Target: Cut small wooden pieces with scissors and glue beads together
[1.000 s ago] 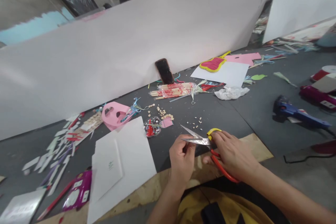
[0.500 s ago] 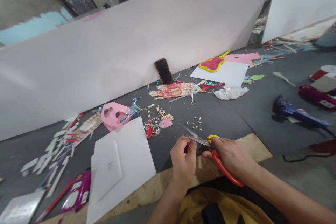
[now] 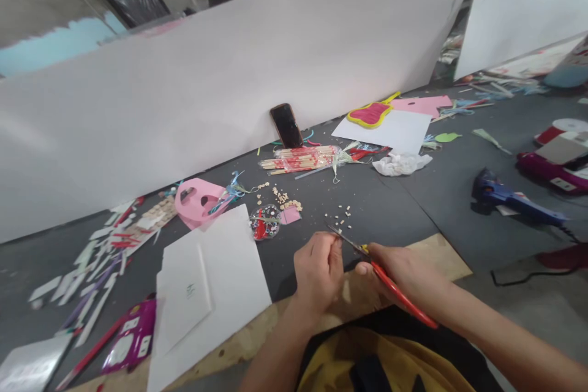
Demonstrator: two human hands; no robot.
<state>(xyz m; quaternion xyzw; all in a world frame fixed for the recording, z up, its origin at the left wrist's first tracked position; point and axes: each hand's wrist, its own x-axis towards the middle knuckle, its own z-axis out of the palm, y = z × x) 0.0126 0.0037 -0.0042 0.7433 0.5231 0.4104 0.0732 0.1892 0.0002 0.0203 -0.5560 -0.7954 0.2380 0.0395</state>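
Note:
Low over the table's front edge, my right hand (image 3: 399, 268) grips red-handled scissors (image 3: 399, 291) whose blades point to the upper left. The blades look closed or nearly so. My left hand (image 3: 318, 264) is closed beside the blade tips, thumb and fingers pinched together; whatever sits between them is too small to make out. Just beyond the hands lie several small pale cut pieces (image 3: 342, 215). Left of those are a pink paper square (image 3: 290, 215), a pile of beige bits (image 3: 283, 197) and a clear round dish of beads (image 3: 265, 222).
White paper sheets (image 3: 229, 269) lie at left, near a pink paper cutout (image 3: 199, 201) and scattered strips. Behind are a phone (image 3: 285, 125) and wrapped sticks (image 3: 301, 159), against a white partition (image 3: 206, 92). A blue glue gun (image 3: 517, 199) lies at right.
The scissor blades, spread apart before, have come together near my left fingertips. My left hand has turned slightly, and the scissor handle has swung a little to the right.

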